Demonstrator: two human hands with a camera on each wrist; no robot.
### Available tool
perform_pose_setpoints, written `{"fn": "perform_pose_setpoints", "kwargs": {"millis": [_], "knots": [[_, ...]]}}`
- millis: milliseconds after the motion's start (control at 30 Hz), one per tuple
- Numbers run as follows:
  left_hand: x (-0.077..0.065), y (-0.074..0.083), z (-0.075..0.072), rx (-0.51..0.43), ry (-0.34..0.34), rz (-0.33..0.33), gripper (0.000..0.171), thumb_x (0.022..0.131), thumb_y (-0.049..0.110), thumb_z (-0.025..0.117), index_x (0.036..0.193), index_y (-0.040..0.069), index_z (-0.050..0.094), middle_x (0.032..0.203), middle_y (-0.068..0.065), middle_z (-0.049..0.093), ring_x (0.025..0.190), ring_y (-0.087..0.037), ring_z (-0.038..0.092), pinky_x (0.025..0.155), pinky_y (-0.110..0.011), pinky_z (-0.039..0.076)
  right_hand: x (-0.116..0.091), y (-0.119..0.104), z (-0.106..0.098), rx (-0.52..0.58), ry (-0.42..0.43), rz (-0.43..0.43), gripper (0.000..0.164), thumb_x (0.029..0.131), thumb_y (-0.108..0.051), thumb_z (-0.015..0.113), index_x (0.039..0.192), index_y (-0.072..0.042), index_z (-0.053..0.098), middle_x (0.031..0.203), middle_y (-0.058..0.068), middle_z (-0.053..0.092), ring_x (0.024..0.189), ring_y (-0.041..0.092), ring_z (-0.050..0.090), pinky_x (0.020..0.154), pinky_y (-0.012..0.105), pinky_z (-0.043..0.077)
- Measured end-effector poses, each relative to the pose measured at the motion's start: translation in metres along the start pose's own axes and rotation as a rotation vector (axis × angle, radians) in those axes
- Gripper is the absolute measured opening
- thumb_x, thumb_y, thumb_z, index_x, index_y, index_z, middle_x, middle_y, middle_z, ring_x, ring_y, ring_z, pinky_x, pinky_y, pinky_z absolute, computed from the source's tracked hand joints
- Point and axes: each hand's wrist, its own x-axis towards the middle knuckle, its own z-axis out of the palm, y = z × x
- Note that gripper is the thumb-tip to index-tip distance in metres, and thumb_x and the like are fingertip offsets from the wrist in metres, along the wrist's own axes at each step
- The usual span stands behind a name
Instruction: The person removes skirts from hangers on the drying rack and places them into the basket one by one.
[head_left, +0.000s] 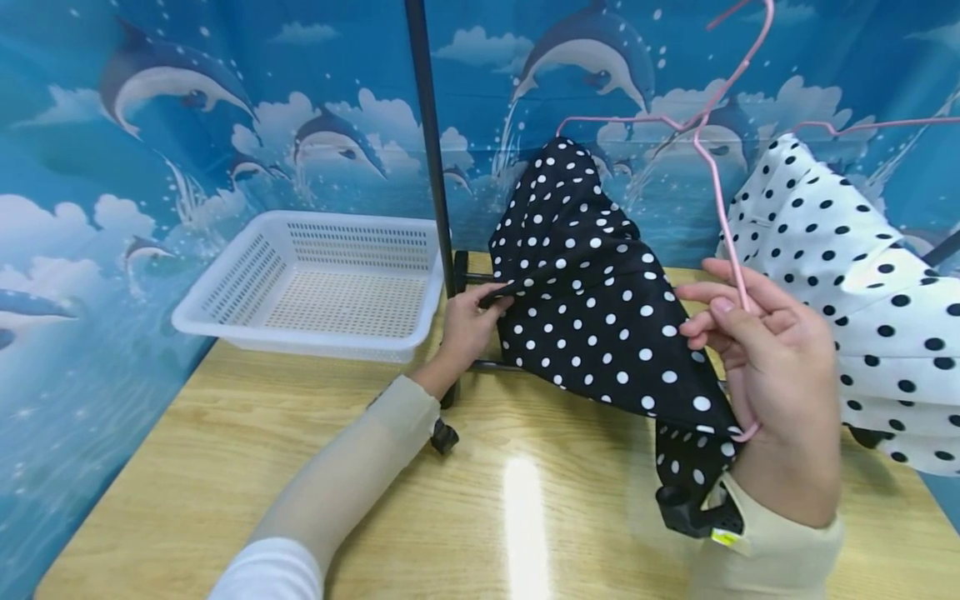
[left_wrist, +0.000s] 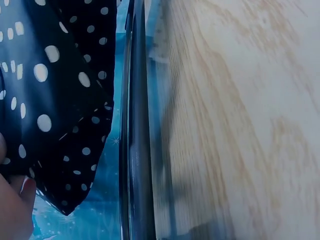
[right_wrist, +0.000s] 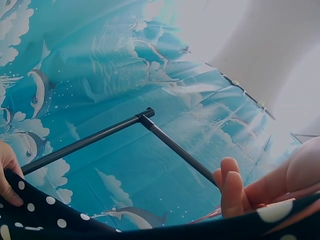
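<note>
Head view puts the black polka-dot garment (head_left: pixel 592 308) between my left hand (head_left: pixel 471 325) and my right hand (head_left: pixel 791 375), drawn out slantwise along the pink hanger (head_left: pixel 717 179). My left hand pinches a fold at the cloth's near-left edge; my right has the hanger's wire caught loosely between thumb and fingers, with the other fingers reaching toward the cloth. One end of the hanger goes into the peak of cloth beyond my left hand, and the other comes down by my right wrist, where a corner of the garment meets it. With the frame tilted like this, I'd judge the lower end the likelier place for fabric to slip, so a firmer right-hand hold and a more level hanger would help. My left should ease the fold outward gently rather than tug, since a sharp pull could drag the cloth off the far tip. Whether anything bears the hook I cannot tell; its top runs out of frame. Just beside my left hand stands the black rack pole (head_left: pixel 432 150), close enough to snag a fold swung wide. Farther left is the white basket (head_left: pixel 300 336); to the right of my right hand hangs the white garment with black dots (head_left: pixel 862 275) on a second pink hanger (head_left: pixel 900 124). Under both hands lies the wooden table (head_left: pixel 420 517).
</note>
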Motion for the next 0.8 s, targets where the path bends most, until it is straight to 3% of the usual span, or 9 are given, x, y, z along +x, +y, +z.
{"fn": "perform_pose_setpoints", "kwargs": {"millis": [233,500,800], "knots": [[-0.003,0.002,-0.001,0.062,-0.017,0.047,0.016,0.087,0.013,0.074,0.099,0.004,0.075,0.094,-0.009,0.074,0.086,-0.021,0.071,0.074,-0.032,0.056,0.002,0.002,0.0,0.03,0.021,0.001,0.031,0.093,0.009,0.057,0.122,0.018,0.054,0.093,0.024,0.069,0.063,0.021,0.067,0.058,0.023,0.056],[-0.008,0.009,-0.002,0.051,-0.05,0.096,0.019,0.086,0.014,0.075,0.101,0.003,0.074,0.097,-0.01,0.074,0.088,-0.02,0.071,0.077,-0.029,0.056,0.004,0.005,0.0,0.063,0.043,0.001,0.031,0.092,0.009,0.058,0.121,0.019,0.054,0.094,0.024,0.07,0.063,0.022,0.068,0.057,0.023,0.056],[-0.017,0.023,-0.01,0.035,-0.099,0.126,0.019,0.085,0.015,0.075,0.099,0.003,0.073,0.092,-0.01,0.074,0.066,-0.013,0.065,0.06,-0.025,0.052,0.007,0.005,0.0,0.041,0.118,0.027,0.028,0.092,0.008,0.058,0.119,0.016,0.057,0.094,0.024,0.07,0.062,0.021,0.067,0.054,0.023,0.054]]}}
